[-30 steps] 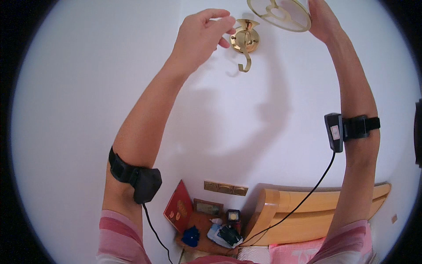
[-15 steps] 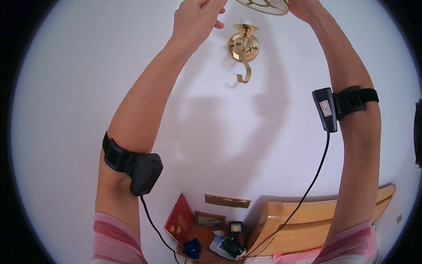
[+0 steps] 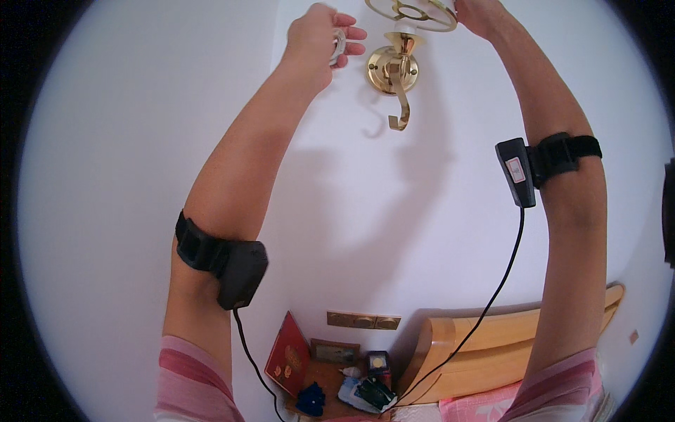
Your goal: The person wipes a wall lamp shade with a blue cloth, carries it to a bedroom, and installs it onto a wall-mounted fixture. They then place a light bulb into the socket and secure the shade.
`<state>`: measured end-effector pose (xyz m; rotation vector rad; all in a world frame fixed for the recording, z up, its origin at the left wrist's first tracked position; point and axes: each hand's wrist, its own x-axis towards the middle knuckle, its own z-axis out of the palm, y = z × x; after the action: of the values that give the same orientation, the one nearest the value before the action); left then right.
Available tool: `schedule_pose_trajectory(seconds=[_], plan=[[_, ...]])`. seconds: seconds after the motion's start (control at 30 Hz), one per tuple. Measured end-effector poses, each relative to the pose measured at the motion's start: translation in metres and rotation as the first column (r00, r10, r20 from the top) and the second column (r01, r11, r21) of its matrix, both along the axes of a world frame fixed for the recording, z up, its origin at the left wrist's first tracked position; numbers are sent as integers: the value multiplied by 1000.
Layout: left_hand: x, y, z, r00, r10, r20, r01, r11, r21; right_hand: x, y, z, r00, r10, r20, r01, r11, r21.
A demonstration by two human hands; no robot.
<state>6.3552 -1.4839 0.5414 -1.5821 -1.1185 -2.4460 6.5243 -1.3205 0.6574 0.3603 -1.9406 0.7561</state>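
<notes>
A brass wall lamp (image 3: 392,70) with a curved hook-shaped arm is fixed to the white wall ahead. Above its cup, a lampshade (image 3: 450,27) shows its gold ring and spokes, and the top of the picture cuts off the rest. My right hand (image 3: 481,15) grips the shade at its right edge, with the fingers partly out of view. Left of the lamp, my left hand (image 3: 316,43) is curled around a small round whitish ring-shaped piece (image 3: 338,46), apart from the lamp. The palm hides part of that piece.
Low ahead, a wooden nightstand (image 3: 330,373) bears a red folder (image 3: 287,357), a small picture frame (image 3: 335,350), a dark blue item and packets. A brass socket panel (image 3: 363,321) is above. A wooden headboard (image 3: 485,344) stands right. Black strapped devices (image 3: 242,274) with cables hang from both arms.
My left hand has moved down and slightly right, bringing the ring-shaped piece into view. The shade and my right hand sit slightly further left, and the shade's ring shows more fully.
</notes>
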Motion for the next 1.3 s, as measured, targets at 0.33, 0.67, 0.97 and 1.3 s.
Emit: schedule_pose_trajectory(seconds=[0.33, 0.67, 0.97, 1.3], plan=[[-61, 28, 0, 815, -514, 267, 519, 853, 61, -14, -12, -6, 993, 92, -72, -84, 991, 106], [-73, 50, 5, 765, -614, 193, 610, 788, 89, -24, 11, 6, 998, 14, -64, 9, 939, 344], [-49, 65, 0, 945, -270, 184, 259, 963, 80, -20, 41, -4, 991, 124, -57, -129, 988, -90], [-18, 53, -2, 916, 380, -125, -399, 895, -200, -17, 49, -15, 986, 165, -29, -166, 986, -19]])
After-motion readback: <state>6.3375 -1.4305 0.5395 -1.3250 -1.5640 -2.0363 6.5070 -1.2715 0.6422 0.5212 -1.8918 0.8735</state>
